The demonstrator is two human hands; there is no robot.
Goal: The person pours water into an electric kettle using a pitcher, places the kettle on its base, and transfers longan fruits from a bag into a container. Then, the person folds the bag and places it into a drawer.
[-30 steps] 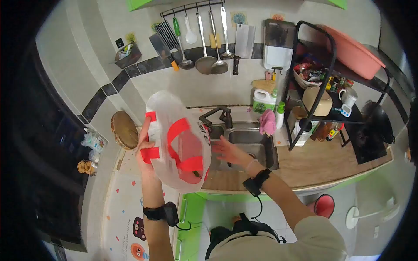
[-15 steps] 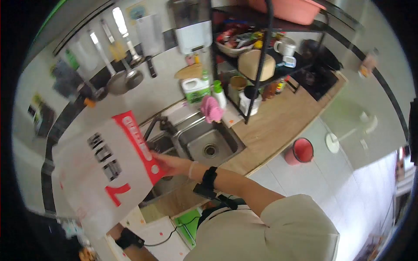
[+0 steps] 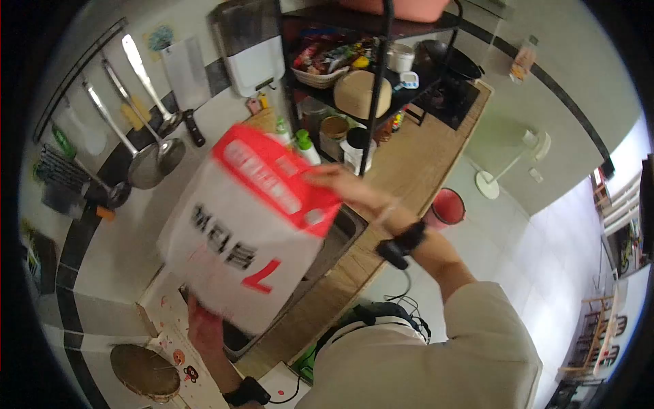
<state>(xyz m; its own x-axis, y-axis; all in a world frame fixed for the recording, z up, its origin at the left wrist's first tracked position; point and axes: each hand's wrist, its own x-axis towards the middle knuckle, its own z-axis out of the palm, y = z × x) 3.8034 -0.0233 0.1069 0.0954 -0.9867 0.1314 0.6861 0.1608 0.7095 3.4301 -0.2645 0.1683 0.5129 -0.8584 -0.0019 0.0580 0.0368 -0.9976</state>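
A large white bag [image 3: 231, 252] with a red top band, dark lettering and a red 7 hangs tilted over the sink [image 3: 340, 238], hiding most of it. At the bag's red end my right hand [image 3: 335, 183] grips the edge, its fingers slightly blurred. My left hand [image 3: 204, 328] is closed at the lower left corner, partly behind the bag. Each wrist wears a black band, with a cable by it.
Ladles [image 3: 144, 167] and a knife [image 3: 193, 129] hang on the left wall. Behind the bag stand a green-capped bottle [image 3: 306, 146] and a black shelf rack [image 3: 381, 82]. A round basket [image 3: 145, 371] lies lower left; a red bucket [image 3: 446, 208] stands on the floor.
The bag has moved right, now covering the sink and the pink cloth. Both hands moved with it, and more of my left hand shows. The camera view has shifted.
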